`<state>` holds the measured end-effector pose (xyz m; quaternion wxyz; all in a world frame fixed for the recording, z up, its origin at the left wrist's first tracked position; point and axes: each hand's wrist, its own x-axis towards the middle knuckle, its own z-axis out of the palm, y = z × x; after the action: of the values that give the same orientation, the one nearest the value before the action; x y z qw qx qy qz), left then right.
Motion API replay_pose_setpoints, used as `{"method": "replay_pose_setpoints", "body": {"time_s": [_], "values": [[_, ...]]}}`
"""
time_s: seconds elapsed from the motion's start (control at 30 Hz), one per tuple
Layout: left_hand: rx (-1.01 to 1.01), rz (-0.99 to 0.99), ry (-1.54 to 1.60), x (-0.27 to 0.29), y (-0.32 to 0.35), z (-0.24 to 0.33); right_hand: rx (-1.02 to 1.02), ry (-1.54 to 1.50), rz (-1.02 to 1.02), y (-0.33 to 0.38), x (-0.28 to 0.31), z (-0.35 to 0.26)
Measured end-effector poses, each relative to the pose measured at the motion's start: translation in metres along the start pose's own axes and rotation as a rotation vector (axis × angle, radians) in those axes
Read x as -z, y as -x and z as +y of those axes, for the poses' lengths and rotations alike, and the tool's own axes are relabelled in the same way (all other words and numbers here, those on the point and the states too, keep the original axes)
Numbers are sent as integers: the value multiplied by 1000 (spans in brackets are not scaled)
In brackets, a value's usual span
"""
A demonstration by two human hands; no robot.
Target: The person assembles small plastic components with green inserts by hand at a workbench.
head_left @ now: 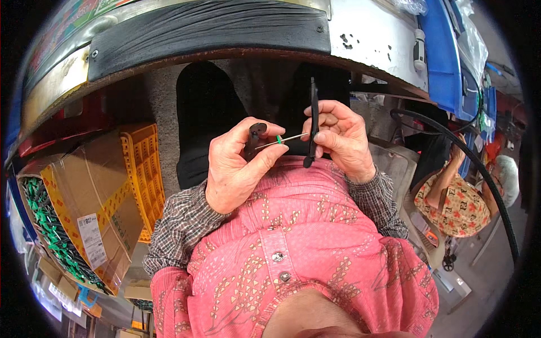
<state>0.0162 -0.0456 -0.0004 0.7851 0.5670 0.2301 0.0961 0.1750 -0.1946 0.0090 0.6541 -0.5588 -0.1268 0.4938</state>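
Pinching inward, left hand (236, 163), right hand (345, 139)

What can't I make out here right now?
Head view:
Dark piece: partly hidden by the left hand.
Rod: whether its tip enters the black strip, too small to tell.
Green pieces in the carton: too crowded to count.
Workbench: far side cut off by the top edge.

Workbench (375, 42), one: pale, dark-spotted stretch at right; black strip (208, 36) screwed along front edge. On it: white cylindrical fitting (418, 49); crumpled clear plastic (412, 5), upper right. Blue bin (442, 62), right end, support unclear. Floor (167, 98): grey, speckled, visible beneath.
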Motion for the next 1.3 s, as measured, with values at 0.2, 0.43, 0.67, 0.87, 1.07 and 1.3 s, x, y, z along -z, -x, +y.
{"method": "replay_pose_setpoints", "body": {"time_s": [0.2, 0.43, 0.67, 0.87, 1.07, 1.3], "values": [[-32, -13, -27, -3, 5, 6, -32, -94, -73, 4, 10, 7], [-13, -12, -14, -7, 6, 7, 19, -140, -43, 6, 5, 6], [42, -15, 30, -10, 5, 6, 31, -186, -108, 8, 8, 9], [-2, 2, -48, -11, 1, 5, 56, -198, -52, 7, 11, 13], [-10, 7, -77, -11, -2, 3, 130, -248, -66, 3, 10, 17], [-28, 12, -85, -9, -5, 3, 64, -275, -48, 0, 7, 15]]}}
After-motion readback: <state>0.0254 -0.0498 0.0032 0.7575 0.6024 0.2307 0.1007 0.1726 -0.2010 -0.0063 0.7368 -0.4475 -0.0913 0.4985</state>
